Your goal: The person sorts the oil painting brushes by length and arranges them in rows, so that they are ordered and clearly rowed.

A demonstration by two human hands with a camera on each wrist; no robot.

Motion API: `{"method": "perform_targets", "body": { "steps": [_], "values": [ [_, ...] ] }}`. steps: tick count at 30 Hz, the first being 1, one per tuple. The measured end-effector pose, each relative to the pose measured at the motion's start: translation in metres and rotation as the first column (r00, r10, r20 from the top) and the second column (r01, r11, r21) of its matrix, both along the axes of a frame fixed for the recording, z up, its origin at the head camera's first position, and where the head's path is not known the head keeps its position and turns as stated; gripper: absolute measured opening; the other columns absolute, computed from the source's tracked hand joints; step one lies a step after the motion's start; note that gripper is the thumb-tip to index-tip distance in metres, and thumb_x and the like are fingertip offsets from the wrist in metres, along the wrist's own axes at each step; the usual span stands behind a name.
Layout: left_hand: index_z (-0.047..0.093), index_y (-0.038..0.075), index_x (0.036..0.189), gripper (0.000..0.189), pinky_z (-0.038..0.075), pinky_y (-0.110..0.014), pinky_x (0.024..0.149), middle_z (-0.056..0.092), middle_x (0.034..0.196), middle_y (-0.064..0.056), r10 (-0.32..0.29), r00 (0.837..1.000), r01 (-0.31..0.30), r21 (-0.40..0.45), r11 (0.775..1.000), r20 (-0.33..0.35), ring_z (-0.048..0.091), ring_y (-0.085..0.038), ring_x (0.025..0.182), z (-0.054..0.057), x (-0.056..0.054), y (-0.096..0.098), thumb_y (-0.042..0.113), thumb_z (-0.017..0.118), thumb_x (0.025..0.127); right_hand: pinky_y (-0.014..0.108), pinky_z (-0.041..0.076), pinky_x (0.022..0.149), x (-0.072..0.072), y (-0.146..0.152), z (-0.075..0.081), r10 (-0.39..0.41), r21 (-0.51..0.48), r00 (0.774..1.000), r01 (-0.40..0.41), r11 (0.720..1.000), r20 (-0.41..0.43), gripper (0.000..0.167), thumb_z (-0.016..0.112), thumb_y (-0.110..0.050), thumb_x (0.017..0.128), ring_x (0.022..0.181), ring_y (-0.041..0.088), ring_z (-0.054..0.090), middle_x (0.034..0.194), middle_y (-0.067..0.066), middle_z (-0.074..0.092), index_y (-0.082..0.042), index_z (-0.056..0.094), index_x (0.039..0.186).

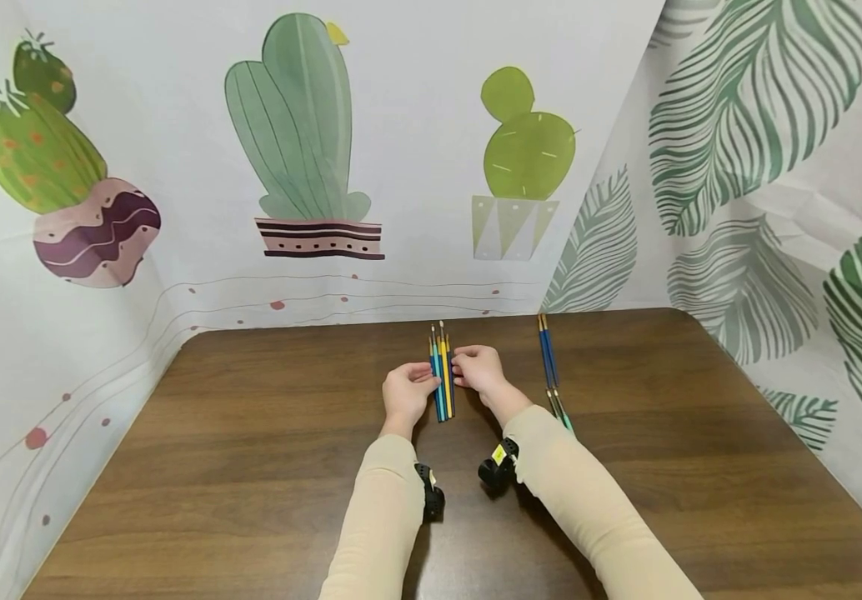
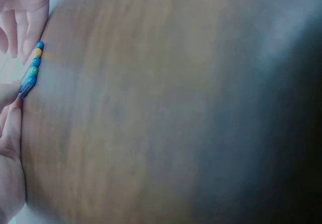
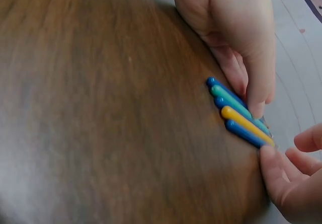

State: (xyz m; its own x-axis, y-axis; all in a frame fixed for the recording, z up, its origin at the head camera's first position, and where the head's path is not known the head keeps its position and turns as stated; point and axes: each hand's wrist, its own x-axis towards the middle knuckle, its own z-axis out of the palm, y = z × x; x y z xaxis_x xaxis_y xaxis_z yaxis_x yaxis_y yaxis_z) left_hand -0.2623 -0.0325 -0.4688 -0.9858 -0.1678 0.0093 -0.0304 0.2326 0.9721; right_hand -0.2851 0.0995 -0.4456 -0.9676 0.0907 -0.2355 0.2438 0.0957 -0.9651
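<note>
Several slim paintbrushes (image 1: 445, 385) with blue, teal and yellow handles lie side by side on the wooden table, bristles toward the wall. My left hand (image 1: 405, 395) holds the row's left side, its thumb over the teal handle (image 3: 233, 102) and its fingers beside the outer blue brush. From the other side, my right hand (image 1: 482, 371) touches the rightmost blue handle (image 3: 244, 133) with a fingertip, its other fingers spread. The rounded handle ends (image 2: 35, 63) show as a slanting row in the left wrist view.
Two blue paintbrushes (image 1: 548, 358) lie at the back right of the table (image 1: 266, 467). Two green-handled brushes (image 1: 560, 408) lie nearer, partly hidden by the right sleeve (image 1: 581, 492). A cloth printed with cacti (image 1: 431, 158) hangs behind the table's far edge.
</note>
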Motion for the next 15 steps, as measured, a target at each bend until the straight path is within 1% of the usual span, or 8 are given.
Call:
{"method": "perform_targets", "body": {
  "steps": [3,9,12,13,15],
  "values": [
    [0.070,-0.002,0.101,0.024,0.058,-0.031,0.080,0.072,0.097,-0.017,-0.001,1.000,0.001,0.000,1.000,-0.004,0.071,-0.023,0.091,-0.0009,-0.0010,-0.0010,0.004,0.076,0.078,0.020,0.057,0.062,-0.0011,-0.0033,0.0006,-0.012,0.029,1.000,0.012,1.000,-0.014,0.029,0.050,-0.007,0.093,0.075,0.012,0.058,0.094,0.014,0.061,0.004,0.060,0.118],
    [0.071,-0.001,0.101,0.024,0.058,-0.032,0.082,0.072,0.098,-0.016,0.001,1.000,-0.001,0.003,1.000,-0.004,0.071,-0.024,0.091,-0.0019,-0.0025,-0.0013,0.005,0.075,0.078,0.018,0.056,0.060,-0.0018,-0.0040,0.0029,-0.026,0.003,1.000,0.026,1.000,-0.009,0.029,0.051,-0.005,0.093,0.074,0.011,0.058,0.092,0.014,0.061,0.005,0.059,0.119],
    [0.071,-0.001,0.100,0.023,0.058,-0.032,0.081,0.072,0.097,-0.016,-0.004,1.000,0.004,0.008,1.000,-0.017,0.071,-0.023,0.090,-0.0028,-0.0019,-0.0014,0.005,0.075,0.078,0.017,0.055,0.058,-0.0021,-0.0035,0.0027,-0.023,0.003,1.000,0.023,1.000,-0.003,0.029,0.052,-0.005,0.093,0.071,0.010,0.058,0.090,0.012,0.060,0.005,0.059,0.120],
    [0.071,-0.001,0.099,0.023,0.058,-0.030,0.079,0.073,0.095,-0.016,-0.003,0.999,0.003,0.006,1.000,-0.035,0.071,-0.022,0.088,-0.0031,-0.0012,-0.0012,0.004,0.076,0.077,0.017,0.055,0.057,-0.0023,-0.0036,0.0022,-0.022,0.005,1.000,0.022,1.000,-0.005,0.029,0.053,-0.005,0.093,0.070,0.010,0.058,0.089,0.012,0.061,0.005,0.058,0.120],
    [0.071,-0.001,0.098,0.022,0.058,-0.029,0.077,0.073,0.094,-0.015,-0.003,0.999,0.003,0.009,1.000,-0.046,0.072,-0.020,0.086,-0.0032,-0.0005,-0.0009,0.004,0.076,0.077,0.018,0.054,0.056,-0.0028,-0.0035,0.0012,-0.020,0.014,1.000,0.021,1.000,-0.011,0.030,0.054,-0.005,0.092,0.069,0.010,0.058,0.087,0.011,0.061,0.006,0.059,0.120]
  ]
}}
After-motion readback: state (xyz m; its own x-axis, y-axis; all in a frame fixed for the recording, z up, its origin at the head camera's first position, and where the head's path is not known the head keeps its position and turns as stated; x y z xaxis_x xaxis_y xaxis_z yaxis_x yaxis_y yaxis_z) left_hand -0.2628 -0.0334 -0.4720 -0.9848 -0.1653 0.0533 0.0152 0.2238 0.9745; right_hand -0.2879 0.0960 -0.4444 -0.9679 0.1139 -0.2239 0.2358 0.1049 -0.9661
